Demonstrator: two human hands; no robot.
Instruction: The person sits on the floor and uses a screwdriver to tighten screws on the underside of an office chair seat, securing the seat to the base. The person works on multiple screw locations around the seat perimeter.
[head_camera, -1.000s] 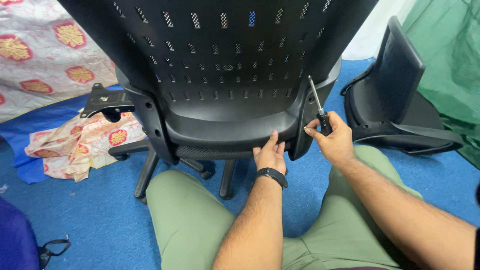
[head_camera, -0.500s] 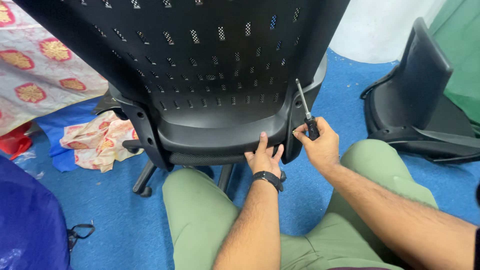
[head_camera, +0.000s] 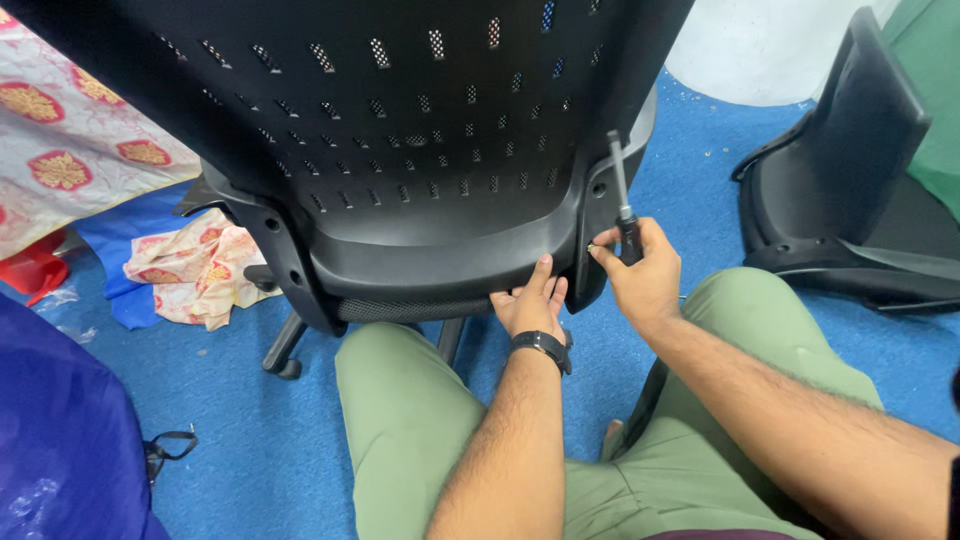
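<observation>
Right hand (head_camera: 645, 275) fingers pinch a small screw at the chair's right bracket, fist closed round a screwdriver (head_camera: 622, 200), shaft upright. Left hand (head_camera: 530, 305) fingers spread, pressed under the lower edge of the black perforated chair back (head_camera: 420, 150). Blue carpet (head_camera: 250, 440) open leftward; second chair back (head_camera: 850, 170) well apart, right.

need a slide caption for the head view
Left hand braces black perforated plastic chair back; right hand holds black-handled screwdriver at its side bracket.
</observation>
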